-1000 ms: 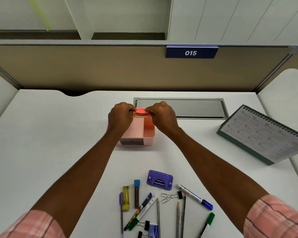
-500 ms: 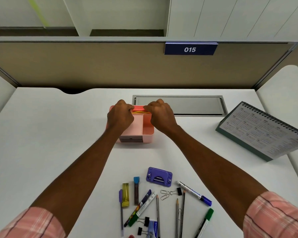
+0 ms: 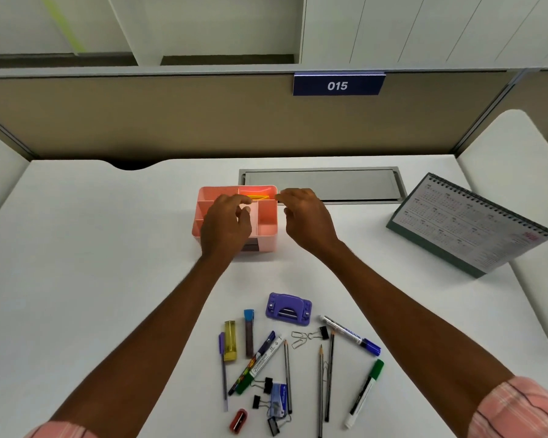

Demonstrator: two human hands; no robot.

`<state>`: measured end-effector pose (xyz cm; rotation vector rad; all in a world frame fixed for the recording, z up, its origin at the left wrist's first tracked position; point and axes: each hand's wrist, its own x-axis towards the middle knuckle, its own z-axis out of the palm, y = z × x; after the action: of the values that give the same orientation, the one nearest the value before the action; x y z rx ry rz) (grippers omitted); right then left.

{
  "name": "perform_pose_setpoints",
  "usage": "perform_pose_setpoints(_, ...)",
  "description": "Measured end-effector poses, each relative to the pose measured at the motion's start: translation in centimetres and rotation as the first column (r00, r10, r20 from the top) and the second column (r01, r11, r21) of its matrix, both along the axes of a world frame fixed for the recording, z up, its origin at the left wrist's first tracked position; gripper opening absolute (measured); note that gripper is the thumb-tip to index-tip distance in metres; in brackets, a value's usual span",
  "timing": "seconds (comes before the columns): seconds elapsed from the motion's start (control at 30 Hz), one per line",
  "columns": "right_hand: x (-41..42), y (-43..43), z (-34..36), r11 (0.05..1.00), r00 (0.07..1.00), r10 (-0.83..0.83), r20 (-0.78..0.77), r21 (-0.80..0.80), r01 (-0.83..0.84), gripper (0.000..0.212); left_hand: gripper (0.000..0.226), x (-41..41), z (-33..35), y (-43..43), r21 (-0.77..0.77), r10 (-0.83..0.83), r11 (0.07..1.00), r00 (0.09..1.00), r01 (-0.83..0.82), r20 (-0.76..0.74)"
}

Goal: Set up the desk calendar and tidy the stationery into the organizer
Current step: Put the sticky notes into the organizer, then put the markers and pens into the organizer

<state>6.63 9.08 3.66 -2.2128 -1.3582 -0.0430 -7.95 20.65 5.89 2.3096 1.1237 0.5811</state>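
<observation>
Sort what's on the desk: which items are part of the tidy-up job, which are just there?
Job items:
pink organizer
desk calendar
purple hole punch
blue marker
green marker
pencils
binder clips
red sharpener

Just there:
cable hatch
number plate 015
desk divider

A second ago both my hands were pinched together over the organizer's (image 3: 268, 230) back compartment — now they've let go and drawn apart. My left hand (image 3: 227, 222) hovers loose over it, my right hand (image 3: 309, 219) beside it — yellow and orange notes (image 3: 257, 196) now show inside.
</observation>
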Motion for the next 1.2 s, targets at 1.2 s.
perform_pose_setpoints(1.2,-9.6,-28.3,-7.5,0.913,0.95,-0.298,-0.093,-0.317,0.256,0.022,0.029,-7.5,-6.8,-27.7,-0.383,-0.393,0.847,0.919,0.368,0.015)
